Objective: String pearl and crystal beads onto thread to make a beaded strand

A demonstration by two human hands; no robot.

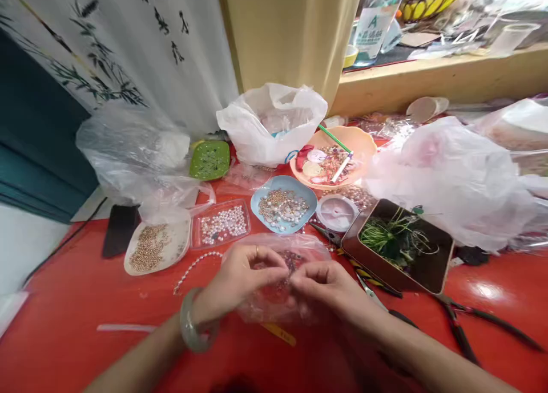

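Note:
My left hand (250,276), with a ring and a pale bangle on that arm, is closed in a pinch. Facing it, my right hand (327,287) pinches too, the fingertips of both nearly meeting. Whatever lies between those fingers is too small to make out. Beneath them is a clear plastic bag (314,247) with small dark beads (292,260) in it. A string of pearl beads (192,270) lies left of my left hand. Just beyond are a blue dish (306,196) of gold and white beads and a clear tray (225,225) of white pearls.
A dish of small gold beads (149,247) and a black phone (120,230) lie at left. On the right stand a brown box (436,267) with green stems, scissors (372,293) and black-handled pliers (460,324). Behind are a peach tray (363,145) and plastic bags (454,182).

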